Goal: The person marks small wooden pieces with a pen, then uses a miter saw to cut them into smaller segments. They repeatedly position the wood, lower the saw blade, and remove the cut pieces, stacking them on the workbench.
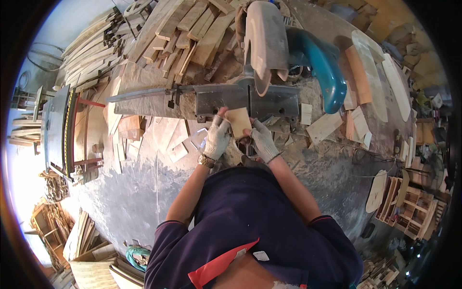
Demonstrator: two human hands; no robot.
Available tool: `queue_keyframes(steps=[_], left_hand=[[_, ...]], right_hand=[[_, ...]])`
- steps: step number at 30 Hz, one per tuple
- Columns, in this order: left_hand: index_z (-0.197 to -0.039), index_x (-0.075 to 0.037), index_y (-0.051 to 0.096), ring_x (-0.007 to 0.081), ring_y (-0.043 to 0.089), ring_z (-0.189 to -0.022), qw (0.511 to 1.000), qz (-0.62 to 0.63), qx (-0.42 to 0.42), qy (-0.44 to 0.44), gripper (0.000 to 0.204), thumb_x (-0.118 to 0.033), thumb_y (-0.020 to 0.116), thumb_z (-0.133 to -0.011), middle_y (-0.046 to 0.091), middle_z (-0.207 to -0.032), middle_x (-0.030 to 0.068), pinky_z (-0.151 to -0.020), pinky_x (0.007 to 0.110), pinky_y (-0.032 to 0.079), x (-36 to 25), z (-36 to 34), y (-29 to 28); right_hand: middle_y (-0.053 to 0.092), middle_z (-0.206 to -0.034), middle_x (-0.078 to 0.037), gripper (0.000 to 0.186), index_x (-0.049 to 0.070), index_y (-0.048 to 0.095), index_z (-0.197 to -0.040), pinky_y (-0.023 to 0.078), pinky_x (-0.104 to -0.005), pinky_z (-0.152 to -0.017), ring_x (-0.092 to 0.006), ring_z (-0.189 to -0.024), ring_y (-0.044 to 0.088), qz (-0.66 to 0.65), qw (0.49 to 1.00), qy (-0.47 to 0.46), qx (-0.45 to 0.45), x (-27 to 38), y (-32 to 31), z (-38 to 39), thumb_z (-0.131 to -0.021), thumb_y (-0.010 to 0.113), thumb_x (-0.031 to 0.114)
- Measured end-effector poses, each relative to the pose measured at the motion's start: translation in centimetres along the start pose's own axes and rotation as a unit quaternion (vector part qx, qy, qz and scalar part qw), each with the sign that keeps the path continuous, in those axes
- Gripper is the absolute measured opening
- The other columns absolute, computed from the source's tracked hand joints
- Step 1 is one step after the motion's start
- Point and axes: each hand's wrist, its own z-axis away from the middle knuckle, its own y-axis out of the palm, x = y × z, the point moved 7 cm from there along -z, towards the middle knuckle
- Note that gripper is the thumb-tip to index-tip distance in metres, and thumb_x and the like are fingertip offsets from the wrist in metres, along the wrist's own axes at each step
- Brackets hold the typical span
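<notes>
A small flat piece of light wood (238, 122) is held up in front of the saw's dark metal fence (221, 100). My left hand (217, 139), in a pale knit glove with bare fingertips, grips the piece at its left edge. On the opposite side my right hand (263, 140), gloved the same way, pinches its lower right edge. Just beyond the piece stands a mitre saw with a dusty grey blade guard (265, 43) and a teal handle (320, 70). The piece covers part of the saw's base.
Stacked wooden strips (192, 33) lie on the bench behind the fence, at left. Wood offcuts (327, 129) are scattered right of the saw, and more (168, 135) lie left of my hands. A dark panel on a red frame (60, 130) stands far left, wooden crates (414, 207) far right.
</notes>
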Motion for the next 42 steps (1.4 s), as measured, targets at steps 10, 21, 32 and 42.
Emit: queue_keyframes(steps=[10, 21, 32, 42], left_hand=[[-0.140, -0.009, 0.056, 0.0361, 0.044, -0.144, 0.981, -0.154, 0.113, -0.016, 0.063, -0.021, 0.076, -0.082, 0.061, -0.140, 0.0147, -0.123, 0.055, 0.026, 7.2, -2.1, 3.4], [-0.122, -0.009, 0.064, 0.0325, 0.043, -0.146, 0.986, -0.137, 0.099, -0.007, 0.038, -0.016, 0.072, -0.085, 0.065, -0.135, 0.0119, -0.123, 0.055, 0.026, 7.5, -2.1, 6.0], [-0.118, -0.008, 0.067, 0.0314, 0.047, -0.143, 0.985, -0.105, 0.135, -0.007, 0.031, -0.019, 0.071, -0.089, 0.067, -0.130, 0.0133, -0.123, 0.057, 0.023, 7.9, -3.5, 6.1], [-0.101, -0.004, 0.068, 0.0328, 0.050, -0.141, 0.984, -0.121, 0.134, -0.005, 0.023, -0.018, 0.077, -0.084, 0.070, -0.122, 0.0144, -0.123, 0.058, 0.023, 8.1, -4.1, 5.9]], right_hand=[[0.060, -0.117, -0.020, 0.050, 0.003, 0.065, -0.129, 0.056, -0.0434, -0.085, -0.0326, -0.102, 0.064, 0.634, 0.676, -0.256, -0.275, 3.5, 1.8, -5.2, -0.081, 0.075, 0.015], [0.062, -0.106, -0.016, 0.040, 0.002, 0.073, -0.106, 0.051, -0.0450, -0.082, -0.0372, -0.097, 0.064, 0.578, 0.764, -0.238, -0.159, 4.0, -0.8, -5.7, -0.073, 0.083, 0.022], [0.068, -0.097, -0.020, 0.037, 0.002, 0.076, -0.103, 0.051, -0.0459, -0.080, -0.0388, -0.093, 0.066, 0.556, 0.797, -0.208, -0.114, 3.8, -2.0, -7.1, -0.076, 0.082, 0.027], [0.067, -0.095, -0.021, 0.028, 0.001, 0.074, -0.097, 0.051, -0.0485, -0.080, -0.0414, -0.092, 0.065, 0.533, 0.791, -0.272, -0.124, 3.5, -2.4, -6.5, -0.075, 0.077, 0.017]])
